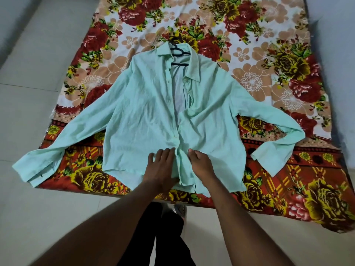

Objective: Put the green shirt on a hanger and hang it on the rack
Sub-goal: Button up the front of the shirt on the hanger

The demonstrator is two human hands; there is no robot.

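The pale green shirt (149, 116) lies flat on the floral bedsheet, front up, both sleeves spread out to the sides. A black hanger (177, 51) sits inside its collar, hook pointing away from me, with the shoulders over it. The upper front is open; the two front edges meet lower down. My left hand (160, 166) rests on the left front panel near the hem, fingers fairly straight. My right hand (199, 164) is curled at the right front edge beside the placket, its fingertips hidden in the cloth.
The floral bedsheet (269, 77) covers a bed whose near edge runs just below the shirt hem. Pale tiled floor (38, 93) lies to the left and below. My dark trouser legs (167, 237) stand against the bed's edge. No rack is in view.
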